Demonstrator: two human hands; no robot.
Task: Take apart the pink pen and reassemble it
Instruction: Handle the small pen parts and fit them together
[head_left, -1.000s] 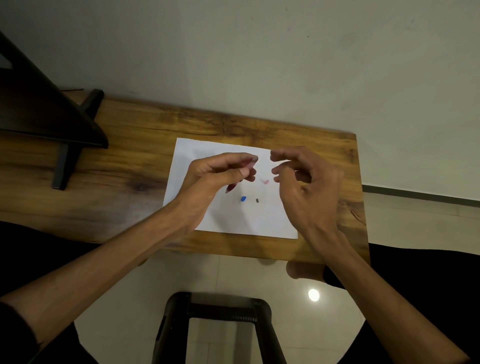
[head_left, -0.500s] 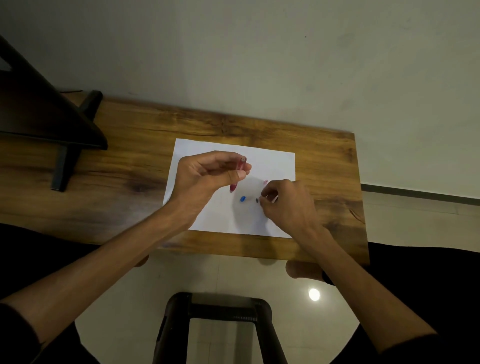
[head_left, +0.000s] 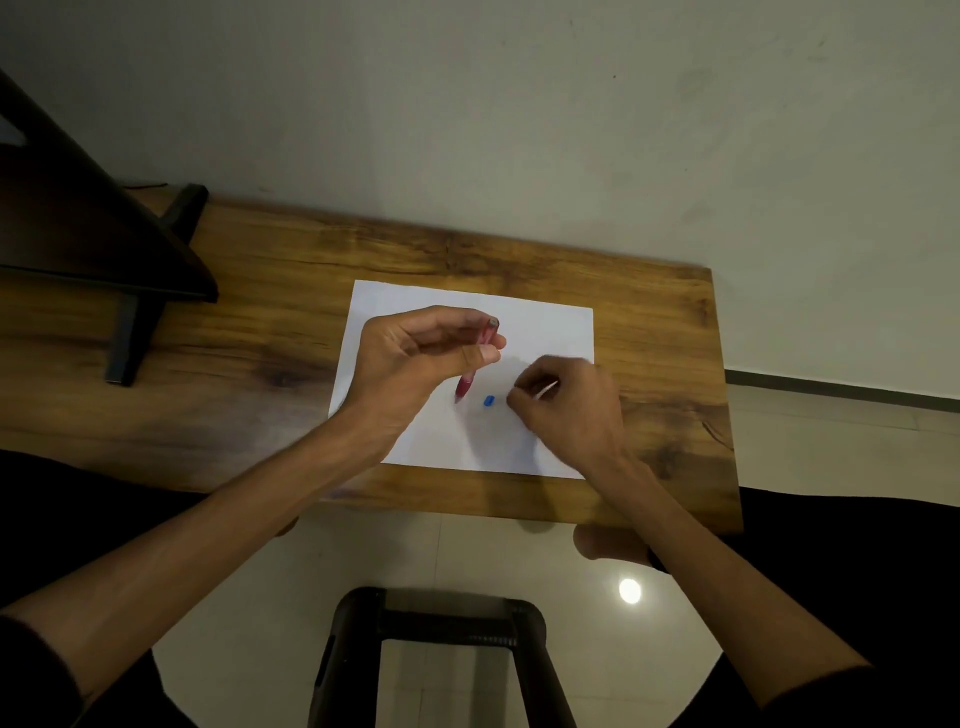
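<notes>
Wooden table (head_left: 260, 332): plank top with dark grain, set against a pale wall (head_left: 519, 104); its right and near edges show over a tiled floor.

White paper sheet (head_left: 545, 327): flat on the table, right of centre, both hands working above it.

Left hand (head_left: 415, 358): raised over the left half of the sheet, fingers curled together, thumb and fingertips clamped on the pink pen barrel.

Pink pen barrel (head_left: 475, 361): translucent pink-red tube, held steeply tilted, upper end at the fingertips toward the far side, tapered tip pointing down and near, just above the paper.

Blue piece (head_left: 489, 400): small blue part lying on the sheet, just right of the barrel's tip, between the two hands, touching neither.

Right hand (head_left: 571, 405): low over the right half of the sheet, knuckles up, fingers bunched and closed on a thin pale rod.

Thin pale rod (head_left: 548, 388): only a short blurred length shows past the fingers; its kind cannot be told.

Dark stand (head_left: 130, 332): black foot and sloped dark panel at the far left of the table, well apart from the sheet.

Black frame (head_left: 441, 618): dark tubular shape at the near edge of view, below the table.
</notes>
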